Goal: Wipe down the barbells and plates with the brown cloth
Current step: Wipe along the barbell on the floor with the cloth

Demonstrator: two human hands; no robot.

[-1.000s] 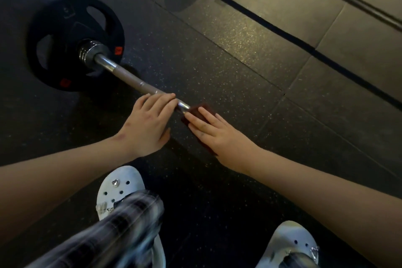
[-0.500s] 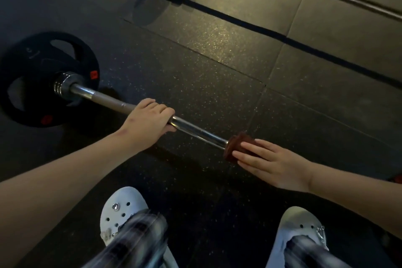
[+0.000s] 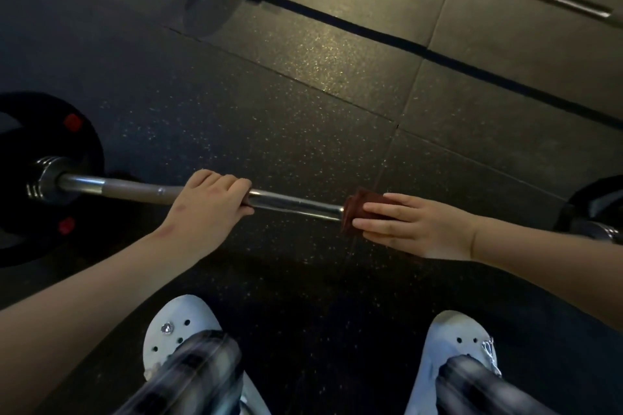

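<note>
Head: left grip point(image 3: 209, 204) clamps chrome bar point(image 3: 296, 205); right grip point(image 3: 416, 229) flat, pressing folded cloth point(image 3: 356, 208).

Both bare arms extend forward, hands well apart at the same level.
The left hand point(image 3: 209, 209) curls its fingers over the round silver steel barbell shaft point(image 3: 296, 205), knuckles up, wrist straight. The right hand point(image 3: 418, 229) lies flat, fingers straight and together, pressing on the folded brown cloth point(image 3: 357, 209); its forearm comes in from the right edge.

One head-worn wide-angle camera looks steeply down from close above the barbell point(image 3: 296, 205).
</note>
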